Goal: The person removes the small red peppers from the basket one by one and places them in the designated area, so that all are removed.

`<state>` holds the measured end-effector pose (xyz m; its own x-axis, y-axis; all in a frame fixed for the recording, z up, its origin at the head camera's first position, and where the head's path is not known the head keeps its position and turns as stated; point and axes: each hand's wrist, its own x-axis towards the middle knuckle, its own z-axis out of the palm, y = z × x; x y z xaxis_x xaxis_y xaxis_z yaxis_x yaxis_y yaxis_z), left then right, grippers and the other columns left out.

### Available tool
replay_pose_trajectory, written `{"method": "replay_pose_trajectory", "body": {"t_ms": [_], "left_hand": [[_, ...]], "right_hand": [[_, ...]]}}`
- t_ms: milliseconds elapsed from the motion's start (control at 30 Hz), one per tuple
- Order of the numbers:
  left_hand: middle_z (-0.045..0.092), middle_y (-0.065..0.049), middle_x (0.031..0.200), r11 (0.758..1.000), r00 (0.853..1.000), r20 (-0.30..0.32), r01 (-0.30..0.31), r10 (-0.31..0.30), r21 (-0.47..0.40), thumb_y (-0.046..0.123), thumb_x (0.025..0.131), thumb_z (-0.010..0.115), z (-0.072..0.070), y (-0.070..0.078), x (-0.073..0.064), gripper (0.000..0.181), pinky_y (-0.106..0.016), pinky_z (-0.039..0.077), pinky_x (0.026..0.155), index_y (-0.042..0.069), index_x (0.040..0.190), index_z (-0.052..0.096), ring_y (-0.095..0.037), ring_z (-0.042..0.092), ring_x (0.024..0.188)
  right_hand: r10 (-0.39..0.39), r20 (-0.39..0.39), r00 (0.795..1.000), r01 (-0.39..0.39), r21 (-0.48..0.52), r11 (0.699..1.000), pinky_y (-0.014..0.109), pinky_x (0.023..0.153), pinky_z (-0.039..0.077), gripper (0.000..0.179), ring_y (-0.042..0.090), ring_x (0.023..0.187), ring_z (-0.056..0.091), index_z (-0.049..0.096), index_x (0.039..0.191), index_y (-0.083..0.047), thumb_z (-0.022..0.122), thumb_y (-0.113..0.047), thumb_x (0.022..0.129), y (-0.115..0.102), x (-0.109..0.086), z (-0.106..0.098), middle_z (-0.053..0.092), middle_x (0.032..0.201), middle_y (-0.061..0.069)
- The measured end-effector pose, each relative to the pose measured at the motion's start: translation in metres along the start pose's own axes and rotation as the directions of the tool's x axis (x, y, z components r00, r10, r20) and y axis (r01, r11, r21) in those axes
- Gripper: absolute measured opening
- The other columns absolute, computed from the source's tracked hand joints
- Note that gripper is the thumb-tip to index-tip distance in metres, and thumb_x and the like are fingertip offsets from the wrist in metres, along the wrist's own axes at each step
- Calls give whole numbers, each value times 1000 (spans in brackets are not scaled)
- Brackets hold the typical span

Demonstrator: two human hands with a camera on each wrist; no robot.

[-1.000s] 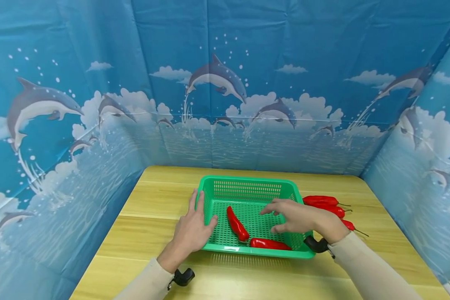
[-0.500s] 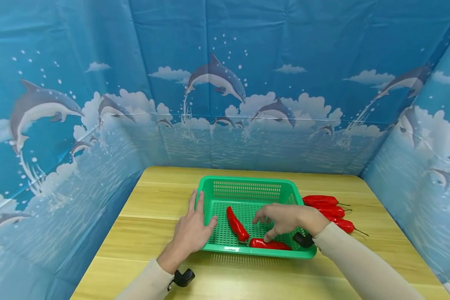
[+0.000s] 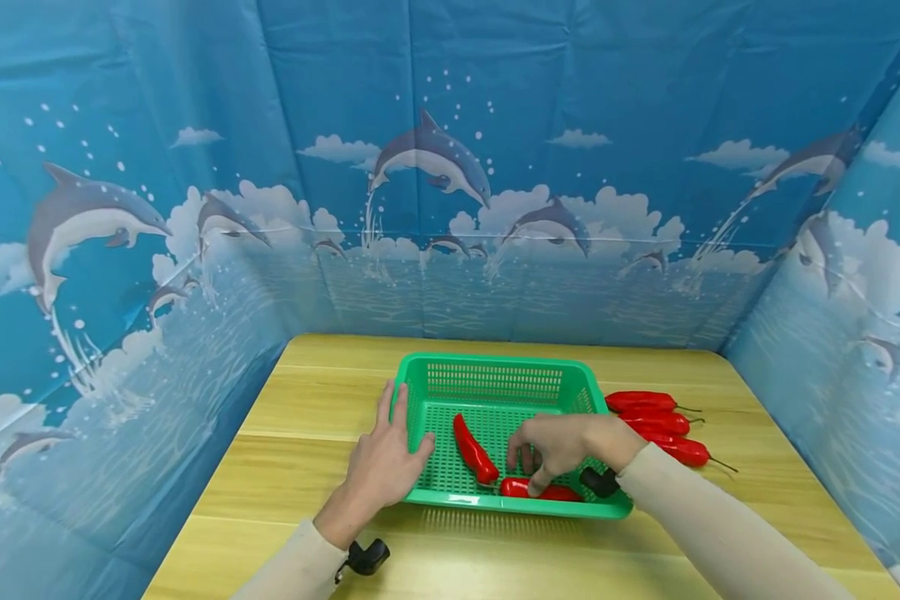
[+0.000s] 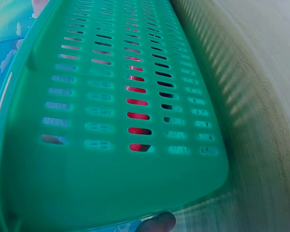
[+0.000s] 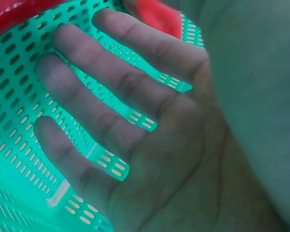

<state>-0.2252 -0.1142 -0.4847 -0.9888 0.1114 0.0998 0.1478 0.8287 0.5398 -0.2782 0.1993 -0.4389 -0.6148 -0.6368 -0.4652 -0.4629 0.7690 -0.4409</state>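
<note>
A green perforated basket (image 3: 495,360) sits on the table with two red chili peppers inside. One red pepper (image 3: 474,450) lies slanted near the middle; another red pepper (image 3: 562,493) lies along the near wall. Over this second pepper is my right hand (image 3: 562,446), its thumb touching the pepper while the other fingers reach down beyond it. In the right wrist view those fingers (image 5: 111,87) are spread and only slightly bent, apart from the pepper. My left hand (image 3: 382,458) rests against the basket's left rim, fingers straight.
Several red peppers with stems (image 3: 656,422) lie on the wooden table (image 3: 307,400) just right of the basket. Behind and beside the table hangs a blue dolphin-printed curtain (image 3: 390,292).
My right hand has moved left and toward me, down into the basket, and its thumb has come onto the near pepper. The left hand stays at the rim.
</note>
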Motion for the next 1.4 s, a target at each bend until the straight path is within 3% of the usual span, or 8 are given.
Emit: {"method": "replay_pose_trajectory", "body": {"t_ms": [233,467,633,767,1100,1400], "left_hand": [[6,-12,199,1000,1000,1,3,-3,4,47,115,66,1,1,0,98,-33,40,43,8,188,16,-18,45,43],[7,-13,199,1000,1000,-9,3,-3,5,44,114,68,2,1,-1,97,-35,41,45,7,188,17,-20,46,43],[8,-13,199,1000,1000,-11,0,0,6,44,115,67,2,1,-3,96,-36,41,46,6,188,18,-19,46,43],[8,-13,199,1000,1000,-8,-5,5,2,45,115,65,2,1,-3,95,-35,40,44,6,188,17,-17,45,43],[5,-13,199,995,993,-75,-91,87,-50,52,117,59,9,-12,0,96,-39,38,41,8,188,14,-18,42,41],[6,-13,199,1000,1000,-5,-3,3,4,46,115,64,2,-1,-1,96,-33,39,42,7,188,15,-17,45,42]], "right_hand": [[-22,13,1000,22,4,1000,31,89,63,26,5,89,71,82,122,-25,93,-15,100,0,3,2,77,100,-12],[-18,-18,1000,17,-41,999,32,91,64,25,3,93,70,82,126,-24,88,-13,104,4,7,1,76,105,-12],[-46,-53,998,42,-74,996,30,89,62,26,3,92,67,84,131,-16,86,-14,106,7,7,2,77,106,-12],[-63,-73,995,56,-88,995,30,88,60,22,6,92,64,85,127,-16,85,-14,106,9,7,2,76,107,-10],[-68,-90,994,62,-69,996,31,90,58,19,9,97,62,76,122,-23,84,-16,107,12,8,3,75,119,-10],[-93,-110,990,92,-9,996,33,86,53,22,9,92,60,71,129,-25,78,-17,110,16,4,2,74,120,-7]]}}
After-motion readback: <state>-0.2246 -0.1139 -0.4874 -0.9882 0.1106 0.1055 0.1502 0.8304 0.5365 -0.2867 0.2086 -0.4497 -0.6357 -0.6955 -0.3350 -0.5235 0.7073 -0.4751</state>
